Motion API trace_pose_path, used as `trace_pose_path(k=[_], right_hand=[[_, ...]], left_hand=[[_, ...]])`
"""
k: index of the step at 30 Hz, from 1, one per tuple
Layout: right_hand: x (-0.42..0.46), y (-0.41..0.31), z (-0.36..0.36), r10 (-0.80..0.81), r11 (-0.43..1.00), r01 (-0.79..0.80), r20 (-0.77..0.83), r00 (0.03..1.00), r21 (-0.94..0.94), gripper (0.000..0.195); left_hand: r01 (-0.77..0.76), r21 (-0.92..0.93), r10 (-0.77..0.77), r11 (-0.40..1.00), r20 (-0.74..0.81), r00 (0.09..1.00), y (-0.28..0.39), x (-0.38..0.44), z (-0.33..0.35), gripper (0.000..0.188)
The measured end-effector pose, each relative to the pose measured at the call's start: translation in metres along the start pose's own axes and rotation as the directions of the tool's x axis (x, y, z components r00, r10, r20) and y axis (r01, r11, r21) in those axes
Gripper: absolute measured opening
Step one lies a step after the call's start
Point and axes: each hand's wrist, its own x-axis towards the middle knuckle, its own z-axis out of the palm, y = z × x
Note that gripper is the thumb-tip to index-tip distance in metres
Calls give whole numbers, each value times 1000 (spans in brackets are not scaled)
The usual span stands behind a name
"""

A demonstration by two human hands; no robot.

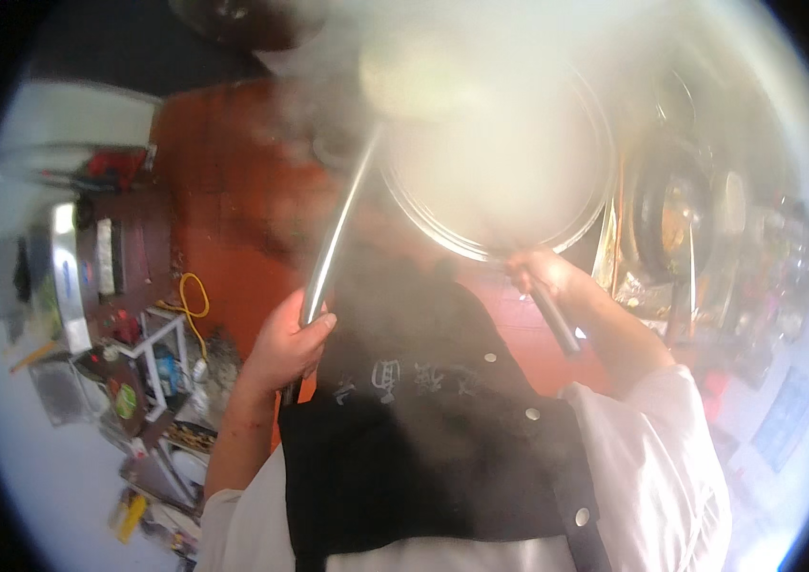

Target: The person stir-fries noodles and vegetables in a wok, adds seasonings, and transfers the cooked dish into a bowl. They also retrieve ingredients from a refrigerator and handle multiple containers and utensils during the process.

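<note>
My left hand [290, 339] is wrapped around a long metal handle [338, 229] that slants up and away from me. At its far end is a pale round shape [411, 79], blurred by steam, perhaps a ladle or strainer head. In my right hand [547, 275] is the handle [554, 322] of a wide round metal pan [447, 247]. The pan's near rim shows clearly. Thick white steam hides its contents and far side. The pale round shape appears at the pan's far left edge; whether they touch, I cannot tell.
A wok [676, 207] with a utensil in it sits on the cluttered counter at right. At left stand a white-framed rack [161, 357] with goods and a yellow cord [197, 300] over the red-brown tiled floor [232, 179]. A dark vessel [240, 21] is at the top.
</note>
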Motion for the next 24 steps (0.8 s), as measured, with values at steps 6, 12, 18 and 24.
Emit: trace_pose_path(k=[6, 12, 18, 24], right_hand=[[-16, 11, -6, -228, 959, 220, 25, 973, 180, 63], [-99, 19, -39, -319, 943, 315, 21, 947, 108, 69], [-129, 3, -37, -133, 984, 139, -60, 989, 110, 30], [-93, 6, 2, -231, 738, 19, 226, 946, 674, 22]], left_hand=[[-127, 417, 191, 900, -117, 975, -8, 22, -2, 10], [-23, 36, 25, 999, -32, 999, 27, 16, 15, 12], [-81, -53, 82, 995, 23, 996, 27, 9, 19, 13], [-71, -95, 77, 993, 57, 995, 24, 7, 14, 12]])
